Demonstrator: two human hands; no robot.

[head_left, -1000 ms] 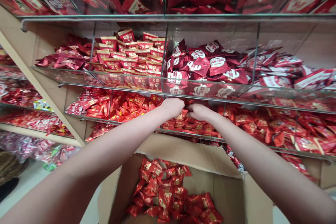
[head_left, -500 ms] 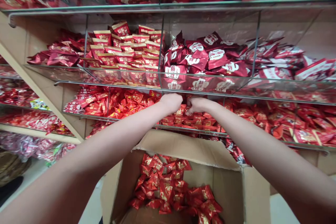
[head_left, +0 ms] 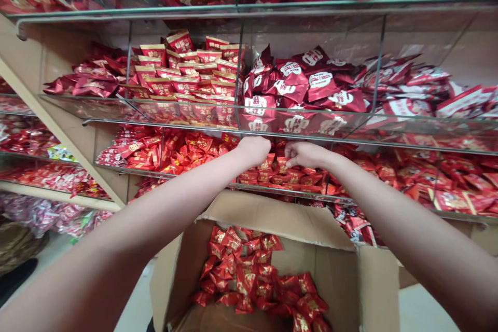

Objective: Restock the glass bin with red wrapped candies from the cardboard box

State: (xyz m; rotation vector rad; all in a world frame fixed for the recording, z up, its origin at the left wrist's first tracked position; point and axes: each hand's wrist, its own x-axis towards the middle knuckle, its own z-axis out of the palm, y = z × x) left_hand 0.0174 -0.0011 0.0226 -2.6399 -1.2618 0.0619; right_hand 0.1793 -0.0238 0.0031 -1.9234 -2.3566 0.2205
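Note:
My left hand [head_left: 254,150] reaches into the middle shelf compartment, curled with its back toward me. Its fingertips are hidden, so whatever they hold cannot be seen. To its right, my right hand [head_left: 305,154] is closed in a pinch, with thumb and index finger at the edge of a small red candy packet [head_left: 281,165] with gold print. Rows of similar red packets [head_left: 268,176] lie under and in front of both hands, behind the shelf's glass front. Below my forearms stands an open cardboard box [head_left: 338,285] with several loose red candy packets [head_left: 245,277] inside.
Just above my hands runs the edge of a glass shelf [head_left: 295,137]. Gold-edged red packets [head_left: 187,80] and dark red packets [head_left: 290,83] fill it. Glass dividers separate the compartments. A raised box flap [head_left: 272,218] leans toward the lower shelf. A wooden side panel [head_left: 66,135] slants at left.
My right hand has shifted slightly right, away from my left hand, uncovering more of the red packet at its fingertips. My left hand stays nearly in place.

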